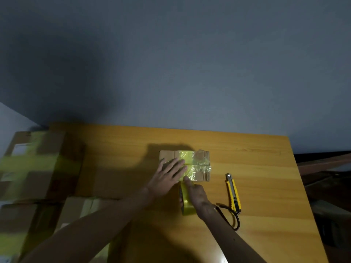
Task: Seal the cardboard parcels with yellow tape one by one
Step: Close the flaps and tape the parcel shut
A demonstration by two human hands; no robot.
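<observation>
A small cardboard parcel (203, 158) lies on the wooden table (256, 168), with yellow tape and clear film across its top. My left hand (169, 173) presses flat on the parcel's left half, fingers straight. My right hand (195, 194) grips a roll of yellow tape (185, 200) right at the parcel's near edge, index finger stretched onto the tape strip where it meets the box. Much of the roll is hidden under that hand.
A yellow utility knife (233, 192) with a black wrist loop (230, 217) lies right of the parcel. Larger taped cardboard boxes (34, 164) are stacked at the left, one more (83, 207) near my left forearm. A wall stands behind the table.
</observation>
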